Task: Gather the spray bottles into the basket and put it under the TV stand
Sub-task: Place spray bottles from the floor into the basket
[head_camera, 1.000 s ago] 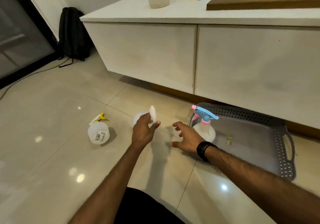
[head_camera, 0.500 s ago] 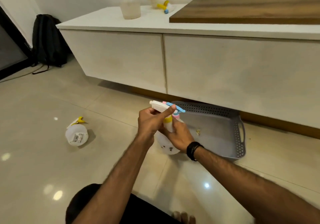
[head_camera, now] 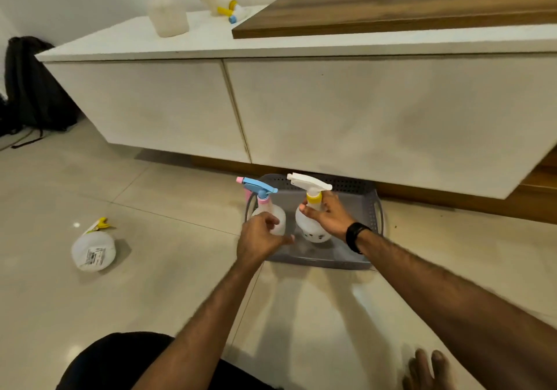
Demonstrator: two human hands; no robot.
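The grey perforated basket (head_camera: 376, 209) sits half tucked under the white TV stand (head_camera: 301, 112), far rim hidden. Inside it stand two round, translucent bottles: the white-trigger bottle (head_camera: 312, 224), its neck grasped by the right hand (head_camera: 330, 219), and the blue-trigger bottle (head_camera: 265, 206), partly covered by the released, loosely curled left hand (head_camera: 259, 237). Left of the basket, a yellow-trigger bottle (head_camera: 93, 249) lies on glossy floor tiles (head_camera: 150, 269).

two bottles (head_camera: 312, 224) in basket (head_camera: 319, 261) (partly under stand (head_camera: 331, 112)), third bottle (head_camera: 93, 249) left
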